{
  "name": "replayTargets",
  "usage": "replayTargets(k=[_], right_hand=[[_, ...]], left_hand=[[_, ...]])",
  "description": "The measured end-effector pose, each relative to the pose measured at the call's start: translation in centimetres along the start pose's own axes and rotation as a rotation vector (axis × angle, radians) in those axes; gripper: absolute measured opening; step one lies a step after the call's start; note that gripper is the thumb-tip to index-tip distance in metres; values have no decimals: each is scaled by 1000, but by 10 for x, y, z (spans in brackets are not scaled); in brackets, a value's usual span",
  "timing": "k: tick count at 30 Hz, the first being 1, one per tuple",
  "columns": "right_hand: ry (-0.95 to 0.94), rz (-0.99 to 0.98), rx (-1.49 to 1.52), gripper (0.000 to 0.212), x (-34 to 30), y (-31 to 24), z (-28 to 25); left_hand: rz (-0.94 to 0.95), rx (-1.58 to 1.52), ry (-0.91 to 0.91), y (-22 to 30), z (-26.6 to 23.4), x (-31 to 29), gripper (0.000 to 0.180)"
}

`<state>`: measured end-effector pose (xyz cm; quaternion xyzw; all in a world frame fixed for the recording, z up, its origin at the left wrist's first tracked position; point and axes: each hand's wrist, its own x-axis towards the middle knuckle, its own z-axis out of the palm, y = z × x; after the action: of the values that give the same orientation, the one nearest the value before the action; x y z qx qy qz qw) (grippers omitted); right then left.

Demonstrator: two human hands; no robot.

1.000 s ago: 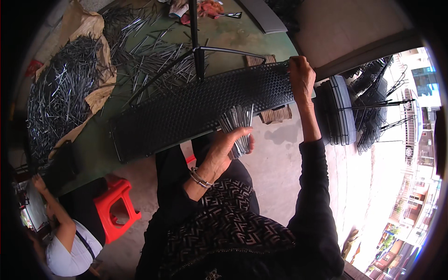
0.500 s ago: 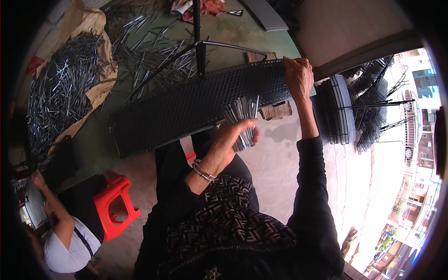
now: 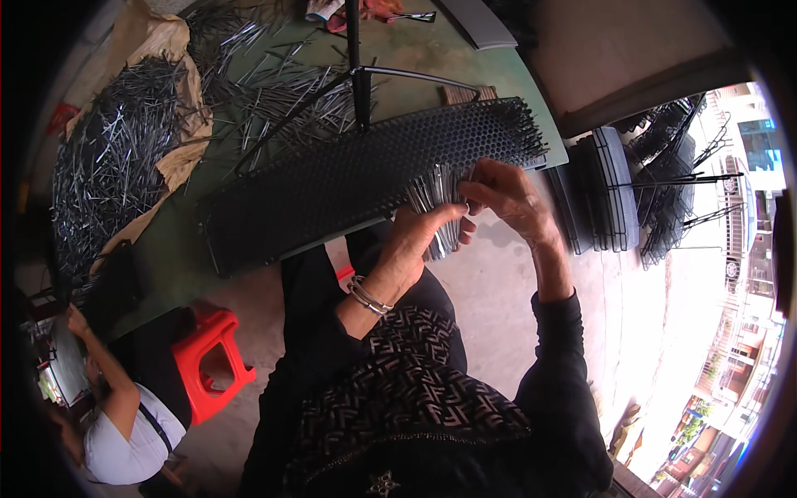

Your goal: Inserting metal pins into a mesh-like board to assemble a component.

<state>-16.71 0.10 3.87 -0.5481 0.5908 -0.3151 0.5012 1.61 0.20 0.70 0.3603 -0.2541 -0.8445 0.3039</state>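
A fanned bundle of thin silvery metal rods (image 3: pixel 437 199) is gripped in my left hand (image 3: pixel 418 236), over the near edge of a long black perforated panel (image 3: pixel 349 170). My right hand (image 3: pixel 508 199) is closed in a pinch at the bundle's right side, its fingertips against the rod ends; how many rods it pinches is hidden. The panel lies slanted across the green table (image 3: pixel 166 274), its face covered with small holes. Short dark rods (image 3: pixel 525 124) stick out of the panel's right end.
A black metal stand (image 3: pixel 361 83) rises behind the panel. Loose rods (image 3: pixel 299 104) and a heap of rods (image 3: pixel 116 158) on brown paper lie left. Wire racks (image 3: pixel 614 191) stand right. A red stool (image 3: pixel 212 365) and a co-worker in white (image 3: pixel 133 436) are lower left.
My right hand has left the panel's right end and come down and left to the bundle, fingers now pinched there. My left hand still holds the rods.
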Motion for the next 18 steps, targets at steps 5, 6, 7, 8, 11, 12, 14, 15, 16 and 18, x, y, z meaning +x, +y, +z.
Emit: replayTargets(k=[5, 6, 7, 8, 11, 12, 14, 15, 16, 18], right_hand=[[17, -40, 169, 8, 0, 6, 8], [15, -39, 170, 8, -2, 4, 10], [35, -34, 216, 8, -3, -1, 11], [59, -27, 261, 8, -5, -3, 12], [91, -50, 183, 10, -6, 2, 12], [89, -50, 188, 10, -6, 1, 12], [43, 15, 90, 11, -8, -4, 9], [51, 19, 87, 11, -9, -4, 7], [40, 26, 66, 10, -10, -3, 7], [34, 24, 43, 10, -8, -4, 5]], left_hand=[[-2, 10, 43, -2, -2, 0, 32], [-12, 22, 63, -3, -4, 1, 30], [-13, 22, 65, -4, -5, 2, 30], [-9, 7, 72, -4, -5, 4, 26], [21, -15, 95, -5, -4, 5, 22], [53, -23, 114, -5, -4, 4, 22], [49, -10, 120, -4, -2, 3, 21], [47, 1, 121, -4, 1, 3, 21], [42, 1, 113, -4, 2, 3, 21], [56, 39, 153, -4, 5, 4, 19]])
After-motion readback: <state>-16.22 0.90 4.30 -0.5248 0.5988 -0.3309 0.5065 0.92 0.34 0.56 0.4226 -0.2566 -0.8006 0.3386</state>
